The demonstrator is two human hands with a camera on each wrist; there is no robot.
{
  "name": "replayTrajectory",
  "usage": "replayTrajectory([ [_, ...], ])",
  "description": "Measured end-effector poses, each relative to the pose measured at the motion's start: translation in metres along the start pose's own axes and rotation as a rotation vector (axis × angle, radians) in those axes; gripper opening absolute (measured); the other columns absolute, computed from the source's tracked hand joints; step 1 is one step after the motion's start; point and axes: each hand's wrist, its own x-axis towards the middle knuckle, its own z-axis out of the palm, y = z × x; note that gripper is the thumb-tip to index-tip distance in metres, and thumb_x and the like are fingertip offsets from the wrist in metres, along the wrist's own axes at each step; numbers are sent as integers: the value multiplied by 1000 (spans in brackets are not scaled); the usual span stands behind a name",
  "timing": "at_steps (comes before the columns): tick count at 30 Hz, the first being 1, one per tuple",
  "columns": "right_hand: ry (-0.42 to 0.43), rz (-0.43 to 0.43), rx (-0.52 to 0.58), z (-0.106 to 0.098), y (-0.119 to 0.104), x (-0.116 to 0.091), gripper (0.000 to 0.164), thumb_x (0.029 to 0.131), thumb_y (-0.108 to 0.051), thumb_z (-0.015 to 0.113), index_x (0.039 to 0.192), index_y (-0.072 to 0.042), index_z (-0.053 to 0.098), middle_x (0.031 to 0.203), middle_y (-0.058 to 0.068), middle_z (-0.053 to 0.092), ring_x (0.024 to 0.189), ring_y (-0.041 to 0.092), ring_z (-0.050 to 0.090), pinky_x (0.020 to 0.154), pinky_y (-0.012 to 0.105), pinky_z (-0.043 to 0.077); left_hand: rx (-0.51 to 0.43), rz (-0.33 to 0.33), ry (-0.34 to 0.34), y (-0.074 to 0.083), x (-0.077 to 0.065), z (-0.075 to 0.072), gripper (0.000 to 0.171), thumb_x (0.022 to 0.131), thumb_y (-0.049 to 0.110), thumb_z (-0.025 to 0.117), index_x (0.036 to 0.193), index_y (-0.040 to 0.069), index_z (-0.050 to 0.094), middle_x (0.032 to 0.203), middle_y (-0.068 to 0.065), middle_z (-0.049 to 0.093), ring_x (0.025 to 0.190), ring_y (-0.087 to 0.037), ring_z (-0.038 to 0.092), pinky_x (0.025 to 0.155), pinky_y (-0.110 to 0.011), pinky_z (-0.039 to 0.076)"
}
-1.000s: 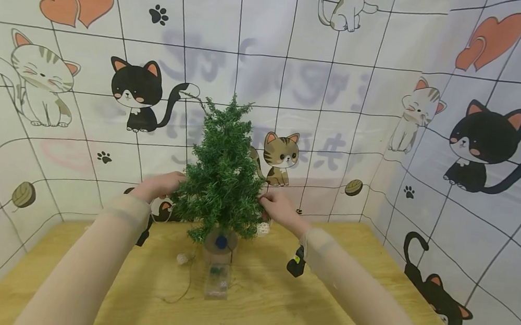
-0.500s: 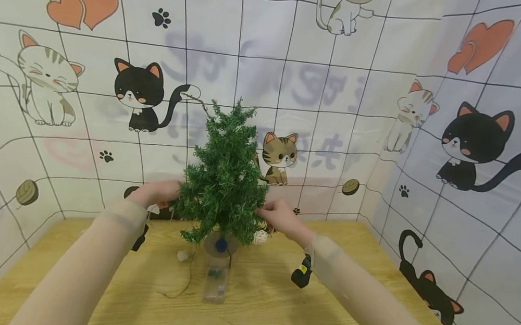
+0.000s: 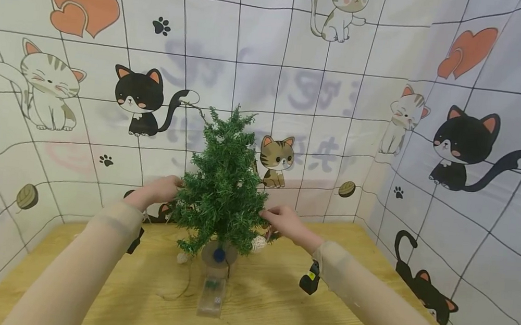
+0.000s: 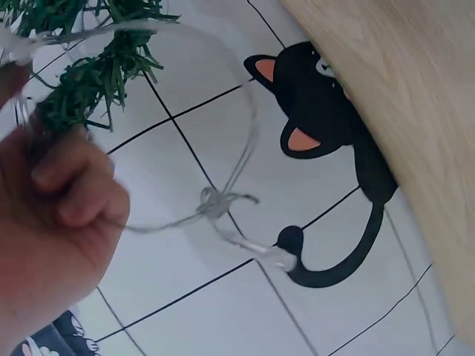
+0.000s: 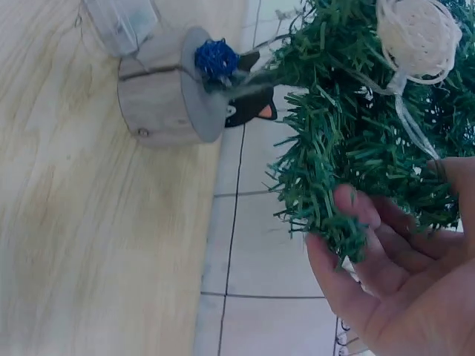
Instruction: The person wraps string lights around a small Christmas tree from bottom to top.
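Note:
A small green artificial Christmas tree point(image 3: 226, 180) stands in a round pale base point(image 5: 159, 89). A string of lights with woven balls runs about it; a white ball point(image 3: 259, 243) hangs at the lower right and a blue ball point(image 5: 217, 59) lies against the base. My left hand point(image 3: 163, 190) is at the tree's left side, fingers curled on the thin wire point(image 4: 159, 225), which loops out through a knot. At the right side my right hand point(image 3: 287, 222) has curled fingers among the branch tips point(image 5: 338, 230), with the wire running into its grip; its fingertips are partly hidden by greenery.
In front of the base, a clear plastic box point(image 3: 211, 296) lies on the wooden table point(image 3: 265, 309). Another pale ball point(image 3: 183, 257) and a loose strand lie left of it. A cat-printed cloth point(image 3: 332, 106) stands close behind and at the right.
The view has tipped slightly upward, so the scene sits lower. My right hand has shifted a little away from the tree, while the left stays at its side.

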Motion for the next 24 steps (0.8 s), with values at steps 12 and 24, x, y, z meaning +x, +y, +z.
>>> replayTrajectory([
  [12,98,-121,-160,0,4,0,64,98,-29,55,152,-6,30,148,18,40,121,37,51,86,47,50,341,-148,260,-2,4,-10,50,96,23,46,143,3,46,125,-24,59,63,-25,53,50,-38,40],
  [24,42,-66,49,-5,-24,11,48,97,-23,55,144,-13,48,124,14,59,84,17,56,79,43,47,438,-229,310,-17,-18,-31,41,95,30,47,116,-3,62,103,-24,65,81,-39,62,62,-52,49],
])
